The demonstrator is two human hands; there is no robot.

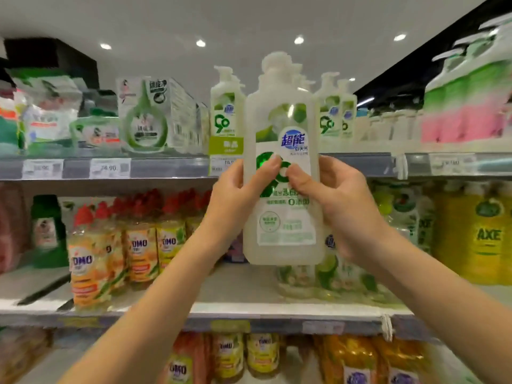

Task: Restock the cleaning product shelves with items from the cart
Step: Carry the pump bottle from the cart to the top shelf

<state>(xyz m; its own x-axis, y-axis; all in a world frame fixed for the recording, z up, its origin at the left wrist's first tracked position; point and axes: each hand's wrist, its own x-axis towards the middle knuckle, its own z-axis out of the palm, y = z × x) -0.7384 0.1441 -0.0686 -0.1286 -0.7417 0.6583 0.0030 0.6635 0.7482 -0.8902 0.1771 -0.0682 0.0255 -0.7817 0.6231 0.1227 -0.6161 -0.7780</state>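
Observation:
I hold a tall white pump bottle of dish soap with a green and white label upright in front of the shelves. My left hand grips its left side with the thumb across the label. My right hand grips its right side, thumb also on the label. The bottle's pump head reaches above the top shelf's edge, and its base hangs in front of the middle shelf. Matching pump bottles stand on the top shelf just behind it, left and right. The cart is out of view.
Boxes and pouches fill the top shelf's left; pink and green pump bottles stand at right. On the middle shelf are OMO bottles, lime-print bottles and yellow AXE bottles. More bottles sit on the shelf below.

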